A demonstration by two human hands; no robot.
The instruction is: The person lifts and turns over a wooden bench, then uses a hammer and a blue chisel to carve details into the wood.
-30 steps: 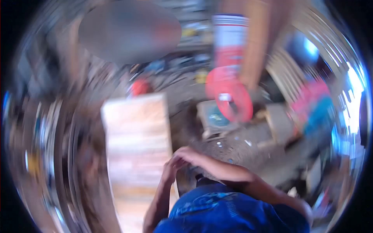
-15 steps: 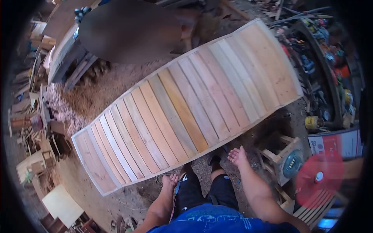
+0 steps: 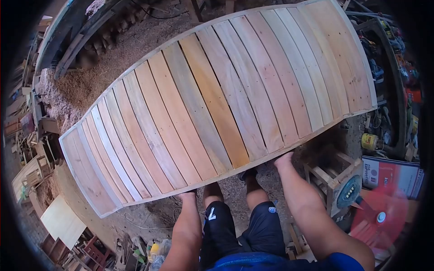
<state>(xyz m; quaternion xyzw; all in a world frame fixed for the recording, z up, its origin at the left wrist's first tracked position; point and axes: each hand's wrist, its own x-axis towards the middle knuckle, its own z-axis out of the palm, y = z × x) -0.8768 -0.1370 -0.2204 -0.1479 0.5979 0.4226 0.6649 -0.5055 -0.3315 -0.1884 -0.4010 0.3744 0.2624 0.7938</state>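
A long slatted wooden panel (image 3: 212, 101) with curved sides and a pale rim lies diagonally across the view. Its boards range from pinkish to grey and golden brown. At the near rim, left of my legs, my left hand (image 3: 188, 195) holds the panel from below, its fingers hidden under the edge. Farther right, my right hand (image 3: 284, 160) grips the same rim from beneath, and its fingers are also out of sight.
To the right stands a wooden frame (image 3: 332, 178) bearing a round motor, with a blurred red fan (image 3: 380, 217) beside it. A yellow can (image 3: 369, 141) and piled tools lie beyond. Wood shavings (image 3: 74, 95) cover ground at the left, near a pale board (image 3: 63, 221).
Both hands, palm up and free of the panel before, have reached forward to its near edge, with fingers passing underneath. The panel appears larger in view, and the blurred patch beyond it is gone.
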